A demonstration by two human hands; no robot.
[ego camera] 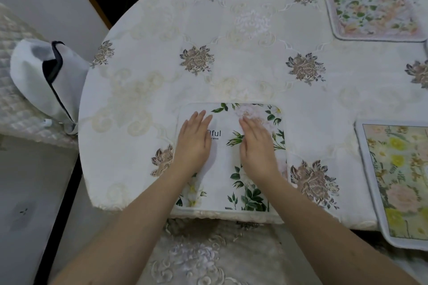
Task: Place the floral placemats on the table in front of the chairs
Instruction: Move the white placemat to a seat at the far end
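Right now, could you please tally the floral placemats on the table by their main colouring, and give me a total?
White with green leaves, under both hands: 1, the white placemat
Pink-toned with grey border, far right: 1, the pink placemat
Yellow and pink flowers with grey border, near right: 1, the yellow placemat
Total: 3

A sliver at the right edge is too cropped to identify.

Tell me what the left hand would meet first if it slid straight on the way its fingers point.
The left hand would first cross the far edge of the white placemat, then bare tablecloth; nothing stands on that stretch as far as this view shows.
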